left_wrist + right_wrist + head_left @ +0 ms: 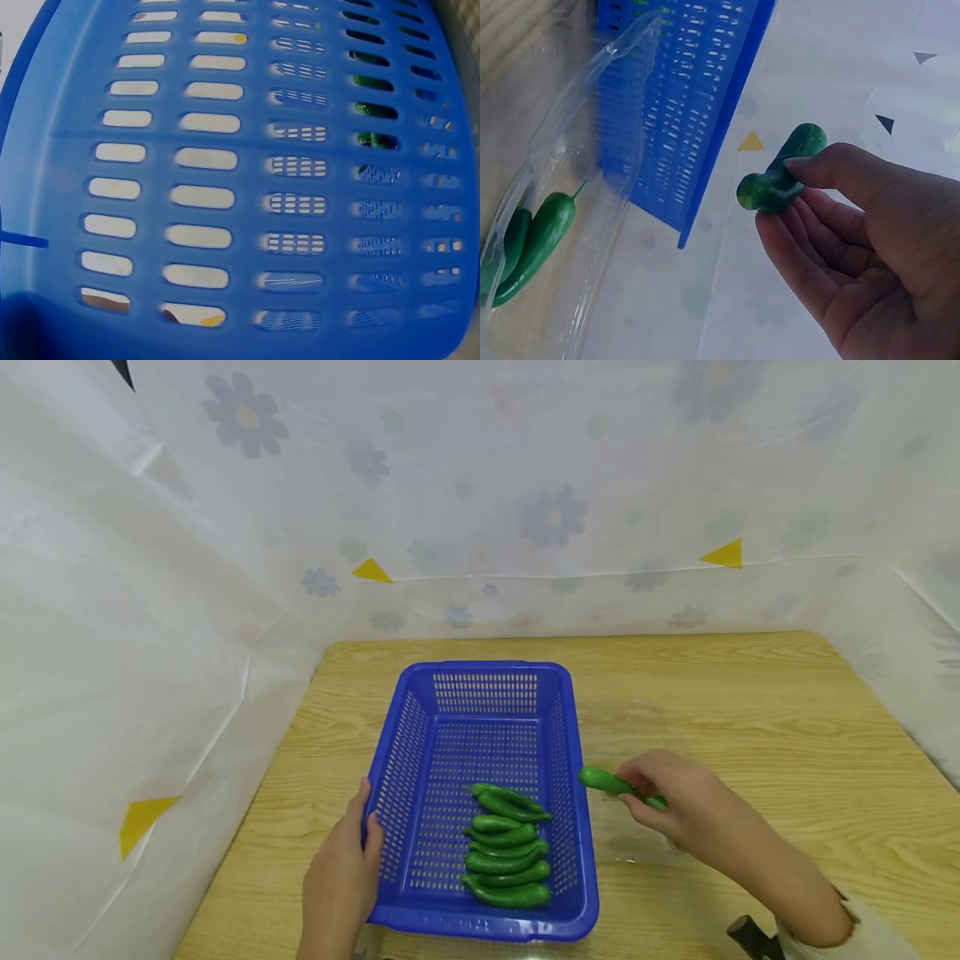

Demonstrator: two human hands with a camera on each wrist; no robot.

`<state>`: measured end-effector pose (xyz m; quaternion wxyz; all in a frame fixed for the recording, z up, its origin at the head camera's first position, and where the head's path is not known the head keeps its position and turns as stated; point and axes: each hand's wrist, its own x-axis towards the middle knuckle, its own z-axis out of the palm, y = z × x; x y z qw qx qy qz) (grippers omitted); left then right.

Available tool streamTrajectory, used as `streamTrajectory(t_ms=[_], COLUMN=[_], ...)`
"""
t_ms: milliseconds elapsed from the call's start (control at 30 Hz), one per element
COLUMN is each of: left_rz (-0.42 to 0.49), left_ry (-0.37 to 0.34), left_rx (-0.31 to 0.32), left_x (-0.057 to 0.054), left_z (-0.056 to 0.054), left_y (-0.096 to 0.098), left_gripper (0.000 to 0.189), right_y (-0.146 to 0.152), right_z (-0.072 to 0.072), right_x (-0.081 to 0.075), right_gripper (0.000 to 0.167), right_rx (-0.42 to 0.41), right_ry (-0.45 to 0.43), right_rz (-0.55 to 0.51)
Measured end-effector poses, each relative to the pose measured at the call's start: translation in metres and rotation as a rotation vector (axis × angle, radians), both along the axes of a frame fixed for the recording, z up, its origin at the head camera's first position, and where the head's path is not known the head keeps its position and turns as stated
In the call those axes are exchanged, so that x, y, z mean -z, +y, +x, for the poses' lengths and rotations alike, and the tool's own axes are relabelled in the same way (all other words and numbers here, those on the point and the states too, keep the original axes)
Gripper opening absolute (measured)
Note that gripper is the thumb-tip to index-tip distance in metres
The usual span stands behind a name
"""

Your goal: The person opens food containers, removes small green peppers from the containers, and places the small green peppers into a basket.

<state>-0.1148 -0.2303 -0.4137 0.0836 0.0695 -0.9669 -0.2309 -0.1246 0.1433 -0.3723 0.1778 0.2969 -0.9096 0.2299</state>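
Note:
A blue perforated plastic basket stands on the table, with several green chili peppers lying in a row along the right part of its floor. At its left rim my left hand grips the edge; the left wrist view shows only the slotted wall. Just right of the basket, my right hand pinches another green chili pepper between thumb and fingers, its thick end close to the right rim. Below that hand lies a clear plastic container with more green peppers in it.
The wood-grain table is enclosed by white flower-printed sheeting with yellow triangles on it. A dark stub-like object shows beside the right sleeve at the bottom edge.

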Motion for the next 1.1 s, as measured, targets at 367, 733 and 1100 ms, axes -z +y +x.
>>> streamTrajectory(t_ms=[367, 733, 1100], left_rz=[0.003, 0.004, 0.007], left_ry=[0.006, 0.001, 0.009], left_rx=[0.001, -0.005, 0.004], left_x=[0.001, 0.000, 0.000], left_z=[0.000, 0.000, 0.001], left_y=[0.000, 0.000, 0.000], left_gripper=[0.047, 0.047, 0.047], right_y=[-0.050, -0.085, -0.101], right_z=[-0.009, -0.018, -0.020], right_x=[-0.001, 0.012, 0.024], right_gripper=[0.019, 0.018, 0.011], right_rx=[-0.187, -0.287, -0.265], right_ry=[0.075, 0.047, -0.151], right_rz=[-0.001, 0.056, 0.166])
